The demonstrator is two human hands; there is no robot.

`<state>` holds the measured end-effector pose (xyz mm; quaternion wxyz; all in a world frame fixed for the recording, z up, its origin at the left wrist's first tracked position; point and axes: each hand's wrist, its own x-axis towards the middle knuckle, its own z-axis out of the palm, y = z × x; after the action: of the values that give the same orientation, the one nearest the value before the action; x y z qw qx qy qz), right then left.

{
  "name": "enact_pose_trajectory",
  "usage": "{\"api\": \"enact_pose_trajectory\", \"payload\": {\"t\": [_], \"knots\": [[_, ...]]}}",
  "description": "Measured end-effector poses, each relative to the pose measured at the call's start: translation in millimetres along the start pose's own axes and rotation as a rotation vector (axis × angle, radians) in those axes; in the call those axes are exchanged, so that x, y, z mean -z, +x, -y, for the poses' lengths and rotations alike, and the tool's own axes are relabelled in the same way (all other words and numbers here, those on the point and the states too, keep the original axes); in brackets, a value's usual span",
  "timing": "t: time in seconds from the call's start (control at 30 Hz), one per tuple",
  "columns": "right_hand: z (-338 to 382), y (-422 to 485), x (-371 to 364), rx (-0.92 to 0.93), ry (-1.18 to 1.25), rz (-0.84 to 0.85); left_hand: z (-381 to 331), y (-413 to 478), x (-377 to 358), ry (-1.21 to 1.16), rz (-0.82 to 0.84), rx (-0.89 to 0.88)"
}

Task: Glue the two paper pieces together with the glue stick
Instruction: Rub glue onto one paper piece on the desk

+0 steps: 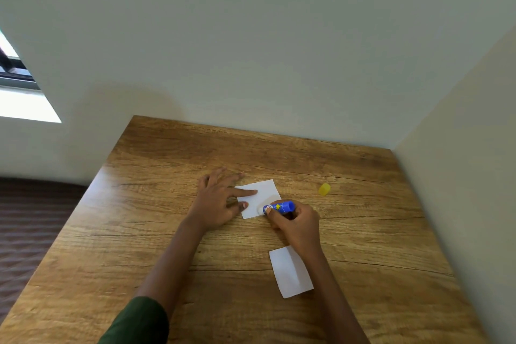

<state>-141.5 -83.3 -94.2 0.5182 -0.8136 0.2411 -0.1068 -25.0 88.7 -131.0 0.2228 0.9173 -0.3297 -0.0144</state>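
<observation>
Pale walls meet in the far right corner, and the wood-grain desk (173, 165) is pushed right into it. On it, the far white paper rectangle (265, 190) lies flat just past the middle, and my left hand (216, 204) is spread over its left edge, fingers apart, forefinger and thumb pressing the sheet down so it can't slide. My right hand (297, 222) has its fingers clamped round the blue glue stick (280, 207), tilted low, its whitish tip touching the near right part of that paper. So I'm laying glue on right now, and that looks like the step in hand.

The second white paper piece (290, 271) waits near me, partly under my right forearm, well apart from the first. The small yellow cap (324, 189) sits off to the right on bare wood, out of the way.

To do this well, I reckon I should stroke away from my holding fingers, towards the free right edge, so the sheet stays taut rather than buckling. Light, even pressure; a thin sheet like this could wrinkle or lift with the stick if I drag hard. Cover right out to the edges and corners, since those would peel first. Whether any glue already lies on the sheet, I can't tell from this angle.
</observation>
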Motion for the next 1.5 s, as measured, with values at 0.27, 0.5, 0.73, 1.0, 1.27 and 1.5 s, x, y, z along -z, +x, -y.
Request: {"api": "enact_pose_trajectory", "payload": {"t": [0.27, 0.5, 0.73, 1.0, 1.27, 1.5], "knots": [[-8, 10, 23, -0.018, 0.001, -0.123, -1, -1, 2, -0.031, 0.001, 0.003], [-15, 14, 30, -0.059, 0.048, -0.168, -3, -1, 4, -0.073, 0.001, 0.022], [-5, 18, 25, -0.005, 0.124, -0.160, -4, 13, 20, -0.347, 0.064, 0.119], [21, 31, -4, 0.097, 0.158, -0.005, 3, 52, 36, -0.403, 0.137, 0.058], [25, 48, -37, 0.166, 0.032, 0.132, 16, 71, 44, -0.306, 0.300, 0.006], [22, 55, -43, 0.176, -0.013, 0.159, 18, 74, 44, -0.275, 0.320, 0.012]]}}
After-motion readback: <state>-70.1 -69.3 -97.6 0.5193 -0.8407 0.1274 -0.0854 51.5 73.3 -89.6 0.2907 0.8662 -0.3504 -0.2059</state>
